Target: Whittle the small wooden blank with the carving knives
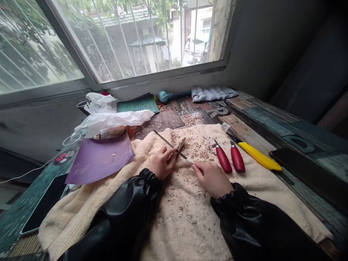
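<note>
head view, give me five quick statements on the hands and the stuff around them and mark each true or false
1. The right hand holds a file by its pale end. True.
2. The left hand is empty. False: it holds a small piece of wood.
3. Two red-handled tools lie on the towel. True.
4. The yellow-handled tool lies between the two hands. False: it lies to the right of the red-handled tools.
5. The purple sheet lies to the right of both hands. False: it lies to their left.
</note>
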Available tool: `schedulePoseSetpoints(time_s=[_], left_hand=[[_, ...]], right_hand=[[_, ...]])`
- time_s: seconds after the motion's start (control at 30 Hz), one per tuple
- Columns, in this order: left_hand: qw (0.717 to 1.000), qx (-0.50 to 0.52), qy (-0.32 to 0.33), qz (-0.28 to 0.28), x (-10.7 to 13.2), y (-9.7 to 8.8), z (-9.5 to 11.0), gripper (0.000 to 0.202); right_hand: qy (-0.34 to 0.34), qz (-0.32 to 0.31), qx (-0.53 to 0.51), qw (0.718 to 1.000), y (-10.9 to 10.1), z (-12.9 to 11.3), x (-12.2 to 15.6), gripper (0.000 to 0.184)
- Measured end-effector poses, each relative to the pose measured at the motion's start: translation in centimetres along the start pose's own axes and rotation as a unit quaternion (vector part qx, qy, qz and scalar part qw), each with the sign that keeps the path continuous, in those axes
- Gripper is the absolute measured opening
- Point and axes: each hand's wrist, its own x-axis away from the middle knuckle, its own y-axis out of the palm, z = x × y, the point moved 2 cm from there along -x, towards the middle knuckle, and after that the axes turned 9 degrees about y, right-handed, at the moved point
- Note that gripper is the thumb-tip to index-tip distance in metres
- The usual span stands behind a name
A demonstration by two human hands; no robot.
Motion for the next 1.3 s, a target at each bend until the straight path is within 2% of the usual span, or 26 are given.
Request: schedulePoseSetpoints(time_s=[0.43, 0.67, 0.87, 1.3], left_hand=[[1.0, -0.002, -0.001, -0.001, 0.14, 0.09, -0.08, 0.026], [1.0, 0.002, 0.001, 0.002, 0.02, -0.05, 0.08, 0.026], [1.0, 0.007, 0.001, 0.005, 0.03, 0.08, -0.08, 0.026], [1.0, 0.002, 0.009, 0.003, 0.06, 0.03, -0.01, 0.026]], right_hand=[[-0.006, 0.011, -0.005, 1.0, 0.04, 0.06, -0.05, 0.029], [0.024, 0.019, 0.032, 0.999, -0.08, -0.13, 0.18, 0.03], [0.023, 0.027, 0.031, 0.999, 0.1, -0.15, 0.18, 0.03], [0.026, -0.008, 0.023, 0.999, 0.2, -0.22, 0.01, 0.027]])
